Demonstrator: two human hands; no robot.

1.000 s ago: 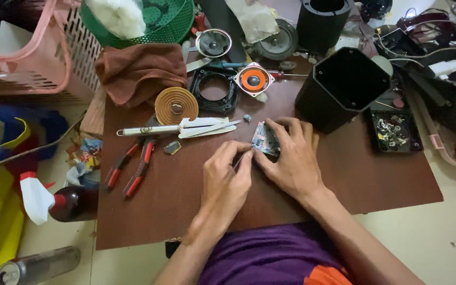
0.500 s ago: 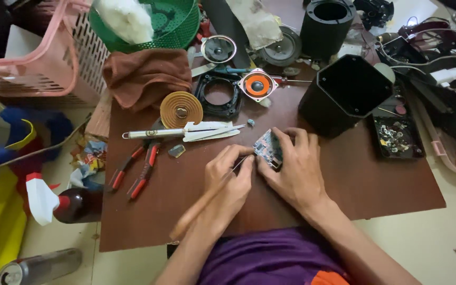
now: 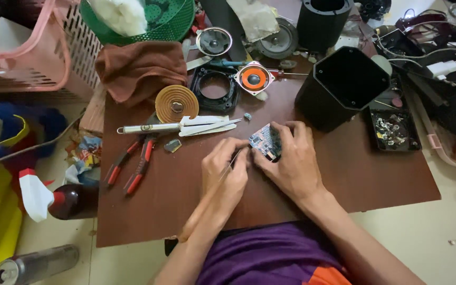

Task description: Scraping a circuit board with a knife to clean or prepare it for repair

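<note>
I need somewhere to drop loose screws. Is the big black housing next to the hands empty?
Seemingly empty: the black housing stands open-topped, and its visible interior is dark and bare. The very bottom is too shadowed to tell.

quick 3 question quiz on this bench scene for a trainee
1. True or false: the right hand rests on the small circuit board.
2. Which lies nearest the red-handled pliers? A black housing B white-bladed knife C parts tray
3. Fill in: the left hand holds thin ____ toward the board.

Key: 1 true. 2 B, the white-bladed knife. 3 tweezers.
</note>
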